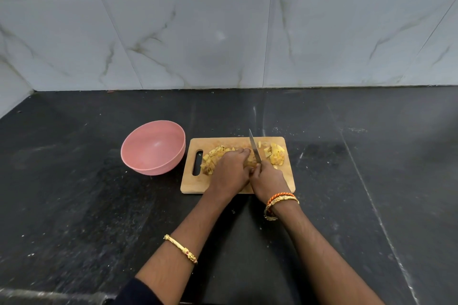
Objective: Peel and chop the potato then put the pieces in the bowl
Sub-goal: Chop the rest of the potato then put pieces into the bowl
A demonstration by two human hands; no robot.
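Both hands down on the wooden board [287, 178]. Our right hand [269, 181] grips the knife [255, 150] by its handle, blade pointing away from us w/ tip raised. Left hand [230, 171] lies curled over potato pieces [210, 158], just left of the blade. More cut pieces [276, 156] sit right of the knife. Pink bowl [153, 147] stands left of the left hand, beside the board on the dark counter [74, 205].

Knife [254, 149] handle hidden inside right hand [267, 181]; potato under left hand [230, 171] unseen.
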